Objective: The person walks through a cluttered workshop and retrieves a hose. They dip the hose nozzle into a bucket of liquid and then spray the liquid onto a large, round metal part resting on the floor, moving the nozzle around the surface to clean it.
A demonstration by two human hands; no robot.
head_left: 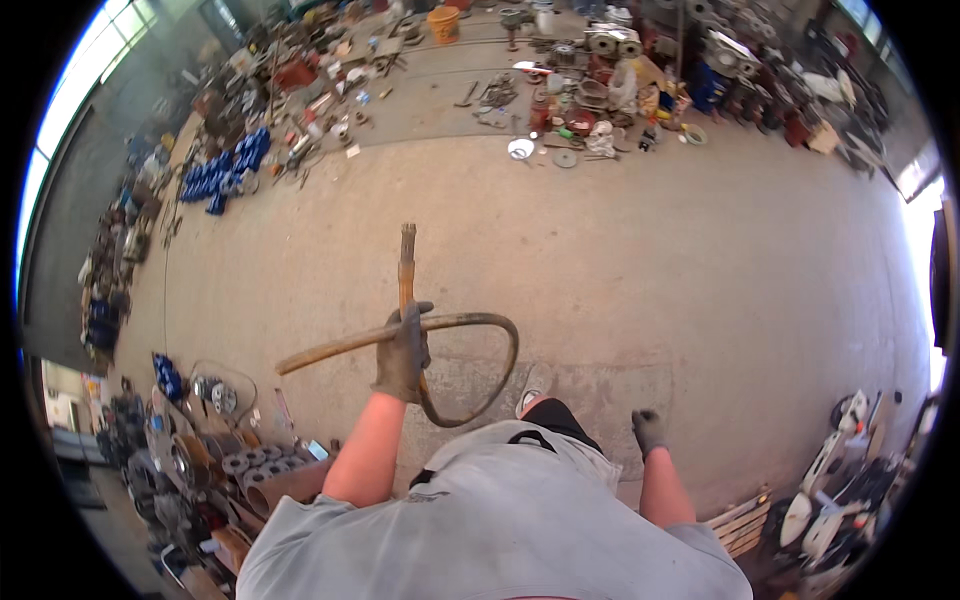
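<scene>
- Holding, centre left of the frame: the left hand, dark-gloved, closed round a brown hose.
- Hose, one length, worn: lies within the left grip and to both sides of it, raised over the bare floor.
- Long axis: one run points up the frame from the glove, ending in a ribbed tip; another crosses it toward the left, its plain end slightly lower; the loop bows out right of the hand and curves back below it.
- Nearer hand: the left, in contact; the right hand, also gloved, is well apart, lower right of centre, with the loop on its left side.
- Left grip: fingers wrapped, no visible gap to the hose.
- Right grip: nothing visible in it; cannot tell whether fingers are spread or pressed together.
- Surroundings: blue parts, upper left; orange bucket, top edge; white round dish, upper centre; wooden slats, lower right.
</scene>
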